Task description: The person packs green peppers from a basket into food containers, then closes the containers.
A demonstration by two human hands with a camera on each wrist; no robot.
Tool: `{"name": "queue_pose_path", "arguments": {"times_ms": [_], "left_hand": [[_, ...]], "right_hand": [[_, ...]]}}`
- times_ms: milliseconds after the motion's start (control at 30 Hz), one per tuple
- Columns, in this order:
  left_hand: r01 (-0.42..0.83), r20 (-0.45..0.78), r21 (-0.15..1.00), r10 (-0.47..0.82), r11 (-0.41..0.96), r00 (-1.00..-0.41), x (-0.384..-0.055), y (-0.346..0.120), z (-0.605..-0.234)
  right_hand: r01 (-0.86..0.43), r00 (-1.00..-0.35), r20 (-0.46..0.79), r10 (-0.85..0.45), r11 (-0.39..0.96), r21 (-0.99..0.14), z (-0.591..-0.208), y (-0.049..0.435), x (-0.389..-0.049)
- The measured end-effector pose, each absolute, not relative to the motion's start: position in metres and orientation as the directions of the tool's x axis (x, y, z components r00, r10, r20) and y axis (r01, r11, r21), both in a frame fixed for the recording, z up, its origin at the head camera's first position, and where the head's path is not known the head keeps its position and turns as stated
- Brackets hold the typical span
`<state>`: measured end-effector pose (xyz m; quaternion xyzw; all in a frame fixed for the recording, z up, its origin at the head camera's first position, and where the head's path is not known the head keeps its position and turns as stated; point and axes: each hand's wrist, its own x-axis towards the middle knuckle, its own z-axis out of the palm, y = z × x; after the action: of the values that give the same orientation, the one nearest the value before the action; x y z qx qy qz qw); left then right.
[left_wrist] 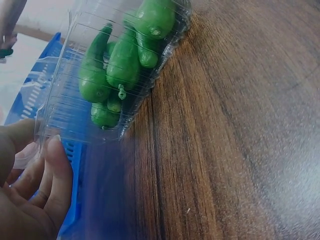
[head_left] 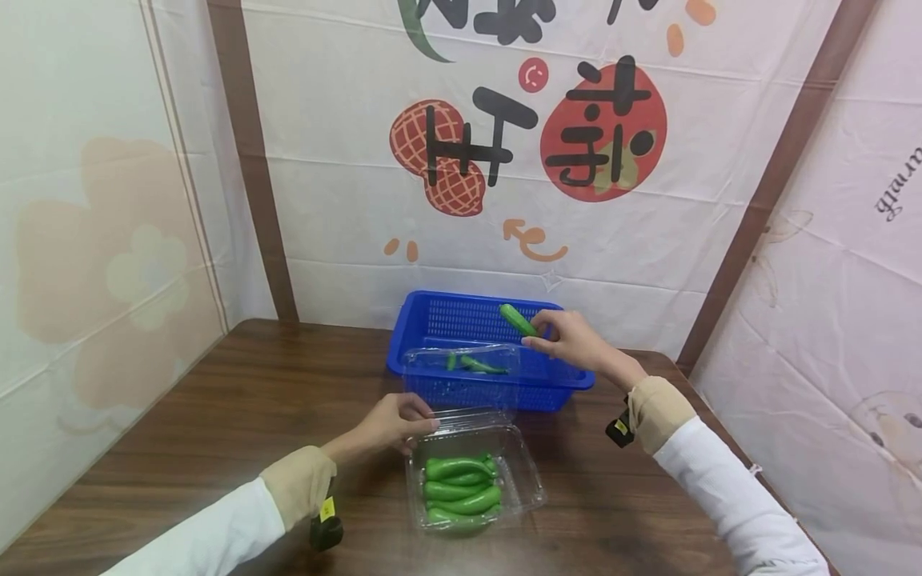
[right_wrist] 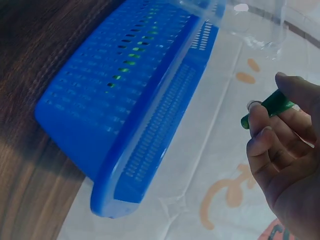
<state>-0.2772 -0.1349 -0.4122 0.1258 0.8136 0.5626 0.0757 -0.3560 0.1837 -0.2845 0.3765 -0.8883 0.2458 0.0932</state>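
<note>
My right hand pinches a small green cucumber between thumb and fingers, above the blue basket. In the right wrist view the cucumber sticks out past the fingertips, over the basket's side. With thumb and fingers my left hand grips the edge of a clear plastic box near its hinge. Several smooth green peppers lie side by side in the box, and show through its wall in the left wrist view. The box's raised clear lid leans toward the basket.
Through the lid, a few green vegetables show inside the basket. Basket and box stand on a dark wood-grain table. Behind its far edge hangs a printed white cloth, with more cloth at both sides.
</note>
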Motion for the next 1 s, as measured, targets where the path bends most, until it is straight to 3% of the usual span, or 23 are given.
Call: {"name": "queue_pose_path", "arguments": {"times_ms": [233, 433, 1000], "left_hand": [[0.126, 0.030, 0.944, 0.300, 0.306, -0.953, -0.277, -0.135, -0.414], [0.130, 0.035, 0.943, 0.299, 0.306, -0.954, -0.278, -0.135, -0.414], [0.132, 0.031, 0.939, 0.303, 0.319, -0.952, -0.278, -0.135, -0.411]], "right_hand": [[-0.817, -0.576, 0.425, -0.698, 0.510, -0.269, -0.280, 0.178, -0.336], [-0.876, -0.480, 0.376, -0.792, 0.415, -0.246, -0.281, 0.163, -0.318], [-0.901, -0.406, 0.195, -0.893, 0.354, -0.251, -0.304, 0.133, -0.290]]}}
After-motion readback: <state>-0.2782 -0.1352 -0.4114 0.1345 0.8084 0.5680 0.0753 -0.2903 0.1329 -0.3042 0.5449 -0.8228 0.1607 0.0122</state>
